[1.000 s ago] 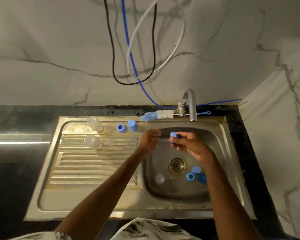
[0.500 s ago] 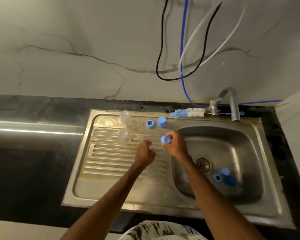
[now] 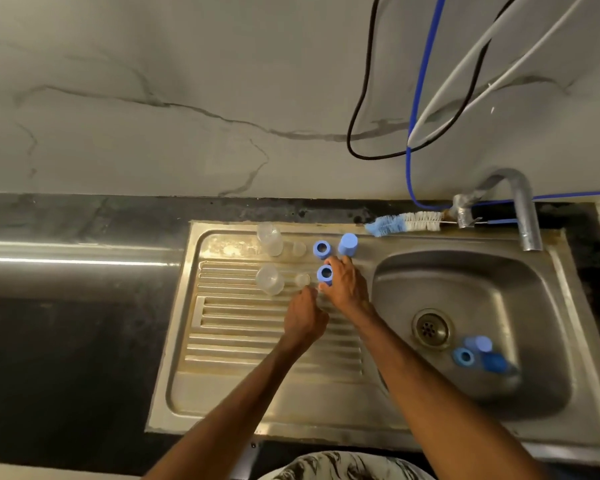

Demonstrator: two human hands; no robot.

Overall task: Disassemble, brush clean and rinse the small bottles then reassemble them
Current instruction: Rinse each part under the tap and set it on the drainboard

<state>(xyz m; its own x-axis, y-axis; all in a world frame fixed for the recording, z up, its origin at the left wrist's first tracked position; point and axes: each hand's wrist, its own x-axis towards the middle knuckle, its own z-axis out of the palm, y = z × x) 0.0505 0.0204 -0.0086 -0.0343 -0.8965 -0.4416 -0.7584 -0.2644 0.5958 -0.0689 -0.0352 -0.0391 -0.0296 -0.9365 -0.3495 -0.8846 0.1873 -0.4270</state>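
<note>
Small bottles (image 3: pixel 269 280): seen disassembled; parts laid in two rows on the drainboard (image 3: pixel 243 344) of the sink (image 3: pixel 326 424), which is set in the dark desk (image 3: pixel 66 341).
Clock reference: 12 is taken toward the wall, 6 toward the person.
Back row, 9 to 3: back clear body (image 3: pixel 270 240), back insert (image 3: pixel 298 248), back collar (image 3: pixel 322 249), blue cap (image 3: pixel 347 244).
Front row, 9 to 3: front clear body (image 3: pixel 272 285), front insert (image 3: pixel 302 279), held collar (image 3: pixel 325 273).
Right hand (image 3: pixel 349 289): curled; the held collar is pinched between thumb and fingers, bore facing up, just at 6 of the back collar. Contact with the drainboard cannot be told.
Left hand (image 3: pixel 305 317): fingers curled, tips just at 6 of the front insert. Whether anything is held inside cannot be told.
Basin (image 3: pixel 465 278): three blue parts (image 3: pixel 478 344) are clustered at 4 of the drain (image 3: pixel 430 328), blurred; no clear body can be made out there.
Brush (image 3: pixel 404 221): laid along the back rim, at 9 of the tap (image 3: pixel 522 209), untouched.
Step judged: the collar is being placed into the front row.
Key relation: the front row's free slot lies at 3 of the held collar and at 6 of the blue cap. The basin parts lie at 4 of the right hand, well apart. The right arm is nearer, so that reach is probably best made by it.
Progress judged: reassembly not yet begun.
</note>
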